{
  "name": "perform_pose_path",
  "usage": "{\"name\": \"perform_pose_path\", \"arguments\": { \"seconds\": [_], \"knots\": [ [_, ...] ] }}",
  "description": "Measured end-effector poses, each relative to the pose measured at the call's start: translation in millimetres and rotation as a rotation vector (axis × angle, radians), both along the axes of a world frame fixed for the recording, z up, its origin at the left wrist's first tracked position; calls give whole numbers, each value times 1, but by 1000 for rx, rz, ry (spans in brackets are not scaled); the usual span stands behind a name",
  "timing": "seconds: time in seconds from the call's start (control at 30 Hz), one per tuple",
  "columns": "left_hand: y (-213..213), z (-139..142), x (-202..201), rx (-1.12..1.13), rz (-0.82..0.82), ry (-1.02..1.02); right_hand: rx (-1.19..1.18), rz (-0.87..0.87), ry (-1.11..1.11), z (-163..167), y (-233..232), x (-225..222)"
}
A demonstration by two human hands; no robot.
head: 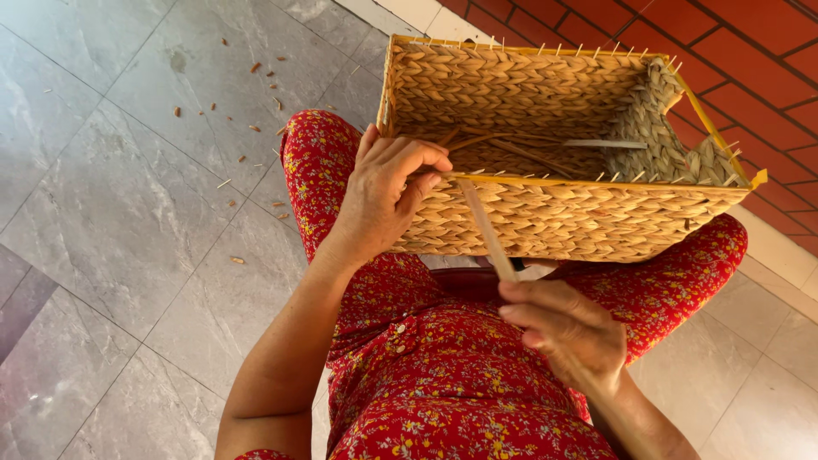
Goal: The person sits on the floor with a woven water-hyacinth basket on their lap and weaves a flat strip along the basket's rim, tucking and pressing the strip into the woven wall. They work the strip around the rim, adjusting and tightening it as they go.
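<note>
Your left hand (383,192) is clenched over the near rim of the basket (554,217), at about 9 o'clock of its opening, fingers (417,162) curled down onto the woven edge and pinning it. The basket rests on your knees, tilted so its mouth faces you, with its far wall toward 12 o'clock by the red tiles (750,51). Your right hand (567,332), at 6 o'clock below the basket, pinches the lower end of a pale strand (487,232), which runs up across the outside of the near wall to the rim just beside your left fingers. Short stakes (545,49) stand up along the rim, and loose strands (511,149) lie inside on the bottom. Bits of fibre (256,128) are scattered on the grey floor (111,221) at 10 o'clock. The strand looks thin and dry; pull it at a sharp angle over the rim and it could crease or snap where it bends. If your left grip eases, the basket could roll off your knees, since nothing else props it. The stake tips near your left fingers could prick you if the hand slides along the edge.
</note>
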State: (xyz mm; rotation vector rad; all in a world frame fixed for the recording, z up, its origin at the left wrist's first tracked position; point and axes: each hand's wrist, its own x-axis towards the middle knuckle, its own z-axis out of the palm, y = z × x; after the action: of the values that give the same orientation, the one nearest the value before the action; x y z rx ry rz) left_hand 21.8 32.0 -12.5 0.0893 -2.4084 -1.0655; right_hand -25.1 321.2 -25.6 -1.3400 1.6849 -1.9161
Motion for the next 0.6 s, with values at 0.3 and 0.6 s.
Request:
{"name": "perform_pose_path", "arguments": {
  "seconds": [0.3,0.6],
  "knots": [
    [14,-6,0,-283,125,31,73,72,84,17,-7,11],
    [8,-8,-18,-176,-36,-143,-177,-254,16,60,-50,-99]
  ]
}}
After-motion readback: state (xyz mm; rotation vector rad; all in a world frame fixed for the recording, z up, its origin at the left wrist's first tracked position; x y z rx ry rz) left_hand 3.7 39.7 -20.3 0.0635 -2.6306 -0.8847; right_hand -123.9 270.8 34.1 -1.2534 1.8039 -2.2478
